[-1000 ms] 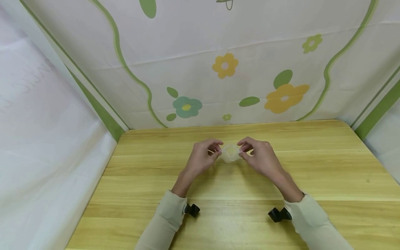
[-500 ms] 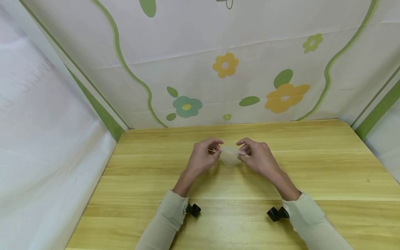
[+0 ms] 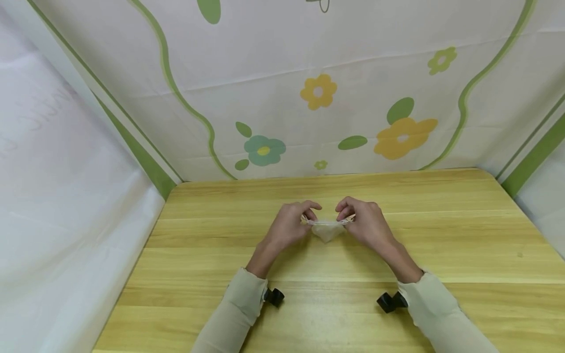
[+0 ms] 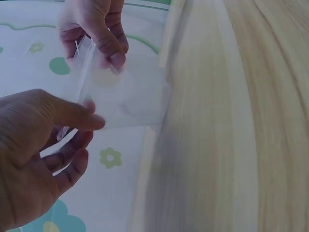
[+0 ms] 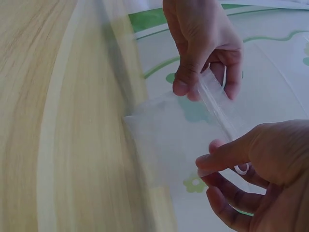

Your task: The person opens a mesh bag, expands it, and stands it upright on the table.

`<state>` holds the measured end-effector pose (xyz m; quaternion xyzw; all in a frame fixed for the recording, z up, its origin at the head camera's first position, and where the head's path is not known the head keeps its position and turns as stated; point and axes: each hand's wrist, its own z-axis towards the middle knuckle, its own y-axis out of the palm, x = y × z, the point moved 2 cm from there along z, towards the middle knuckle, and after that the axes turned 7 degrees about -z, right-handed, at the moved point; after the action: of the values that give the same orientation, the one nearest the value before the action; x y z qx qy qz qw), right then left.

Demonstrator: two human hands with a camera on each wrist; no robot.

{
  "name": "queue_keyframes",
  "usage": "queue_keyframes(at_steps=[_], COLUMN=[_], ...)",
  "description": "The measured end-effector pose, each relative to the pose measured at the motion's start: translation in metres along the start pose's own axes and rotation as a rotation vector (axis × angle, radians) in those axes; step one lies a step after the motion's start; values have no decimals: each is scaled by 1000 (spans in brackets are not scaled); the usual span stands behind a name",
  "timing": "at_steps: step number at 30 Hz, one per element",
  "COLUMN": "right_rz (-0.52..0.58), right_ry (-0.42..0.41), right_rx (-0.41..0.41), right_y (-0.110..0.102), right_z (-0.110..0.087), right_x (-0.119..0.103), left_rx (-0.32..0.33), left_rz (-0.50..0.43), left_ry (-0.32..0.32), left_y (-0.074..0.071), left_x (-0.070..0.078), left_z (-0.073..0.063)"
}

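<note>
A small, see-through white drawstring pouch (image 3: 327, 232) hangs between both hands above the table, its top edge stretched nearly straight. The left hand (image 3: 289, 226) pinches one end of that edge with thumb and fingers. At the other end, the right hand (image 3: 369, 224) pinches likewise. Thin cord shows beside the fingers of each hand. In the left wrist view the pouch (image 4: 137, 99) spreads flat as a hazy sheet below its gathered top band. A cord loop (image 5: 242, 169) sticks out by the right hand in the right wrist view. Nothing can be made out inside the pouch.
Beneath the hands is a wood-grain table (image 3: 326, 304). A white cloth (image 3: 265, 88) with printed flowers and green lines stands behind its back edge, and white cloth sides flank it. Small black mounts (image 3: 274, 297) sit at both sleeve cuffs.
The pouch's mouth, spread into a diamond a second ago, is now drawn into a narrow line with the body hanging to a point. The left hand has shifted slightly right and toward the person.
</note>
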<state>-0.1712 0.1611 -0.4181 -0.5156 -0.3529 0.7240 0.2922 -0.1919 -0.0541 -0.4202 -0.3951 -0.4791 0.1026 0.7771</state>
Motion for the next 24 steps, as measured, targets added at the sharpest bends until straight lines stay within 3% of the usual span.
queue_keyframes(at_steps=[6,11,18,24], right_rz=[-20,-11,1,18], right_ry=[-42,-74,-96,-97], right_rx=[-86,-166,-90,-69], right_y=[-5,-18,-30,-24], right_z=[-1,-3,-3,-2], right_x=[1,0,1,0], left_rx=[-84,-26,58,46], left_rz=[86,31,-25,-58], left_ry=[47,38,88,120], left_y=[1,-5,-16,-15], left_x=[2,2,1,1], left_z=[-2,-2,-4,-3])
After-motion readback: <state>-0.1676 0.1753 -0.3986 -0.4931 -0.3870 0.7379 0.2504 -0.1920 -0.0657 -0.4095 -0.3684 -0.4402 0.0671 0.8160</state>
